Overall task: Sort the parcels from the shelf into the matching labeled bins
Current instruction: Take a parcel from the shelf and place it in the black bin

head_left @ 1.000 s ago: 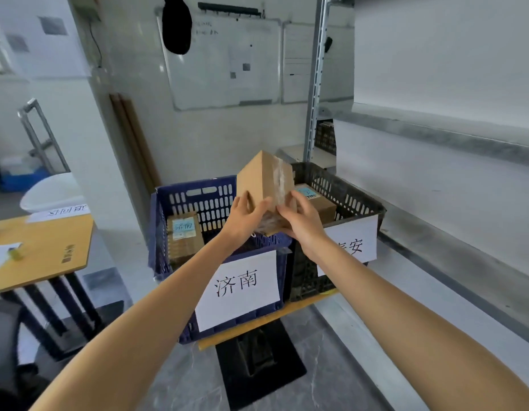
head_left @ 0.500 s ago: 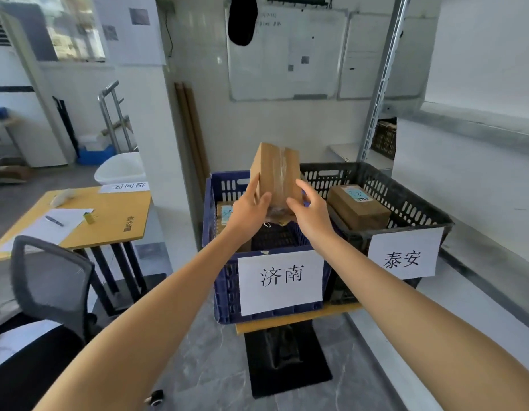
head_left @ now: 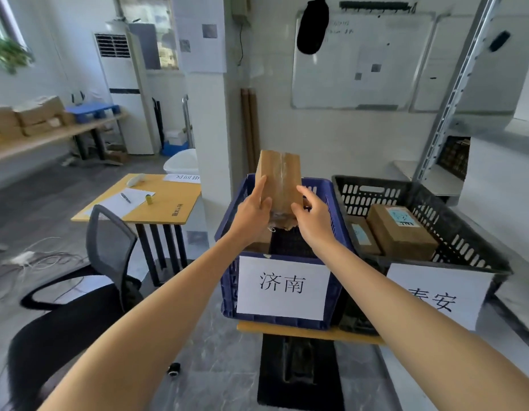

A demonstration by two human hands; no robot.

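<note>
Hovering parcel [head_left: 279, 179]: brown, taped, upright, held above the blue bin's rim.
Left hand [head_left: 251, 212]: clamped on the parcel's lower left edge.
Right hand [head_left: 312, 221]: gripping its lower right edge.
Blue bin [head_left: 227, 292]: front label [head_left: 282, 287] reads 济南; a brown box [head_left: 261, 243] lies inside, partly hidden by the left hand.
Black bin [head_left: 420, 191]: just right of the blue one, holding a big box [head_left: 402, 232] and a small box [head_left: 362, 235], both stickered.
Bench [head_left: 304, 332]: carries both bins.
Chair [head_left: 109, 247]: at the left.
</note>
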